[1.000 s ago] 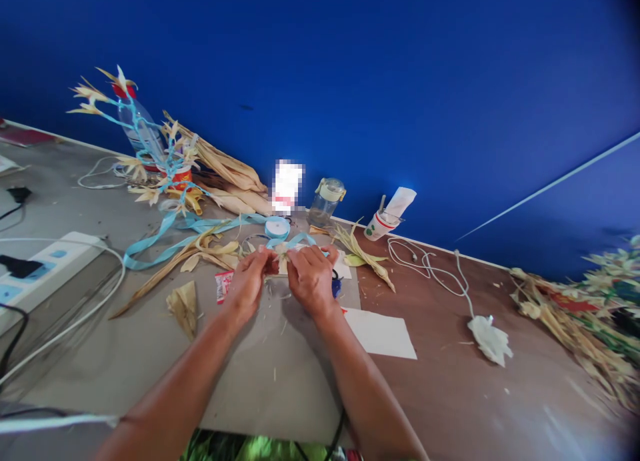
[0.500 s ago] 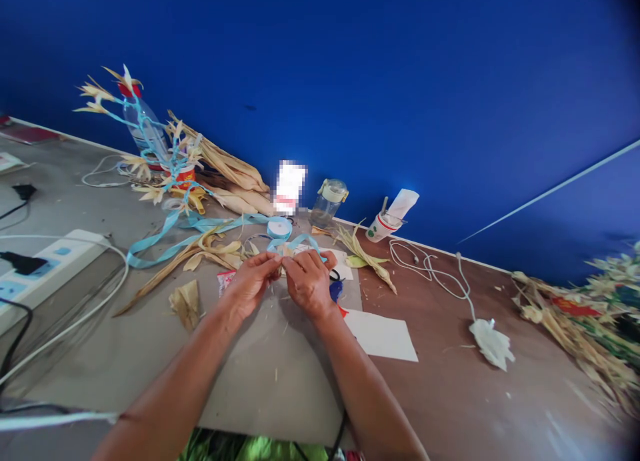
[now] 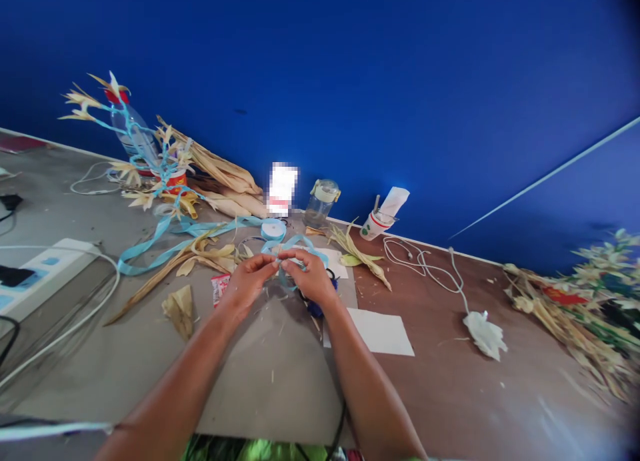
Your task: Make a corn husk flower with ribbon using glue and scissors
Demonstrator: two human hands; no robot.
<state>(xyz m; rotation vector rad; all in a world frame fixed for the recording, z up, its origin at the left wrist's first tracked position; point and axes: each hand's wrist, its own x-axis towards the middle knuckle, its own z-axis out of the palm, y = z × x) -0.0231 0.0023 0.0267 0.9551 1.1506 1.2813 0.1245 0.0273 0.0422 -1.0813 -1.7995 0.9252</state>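
My left hand (image 3: 250, 279) and my right hand (image 3: 311, 274) meet fingertip to fingertip above the table, both pinched closed. A light blue ribbon (image 3: 286, 281) runs between the fingers, with a loop of it behind the right hand. What exactly the left fingertips pinch is too small to make out. Just behind stands a roll of light blue ribbon (image 3: 273, 230). A red and white packet (image 3: 221, 289) lies beside my left wrist. Under my right wrist is a dark blue object (image 3: 316, 307), partly hidden.
Dried corn husks (image 3: 205, 251) and a husk piece (image 3: 179, 311) lie left. Behind them stands a blue-stemmed husk flower branch (image 3: 163, 161) by a plastic bottle (image 3: 131, 131). A lidded jar (image 3: 321, 204), paper cup (image 3: 374, 226), white card (image 3: 383, 333) and power strip (image 3: 50, 267) are around.
My right hand has turned and its fingers have shifted along the ribbon, which now shows below the fingertips. The whole view has moved slightly, so things sit further left.
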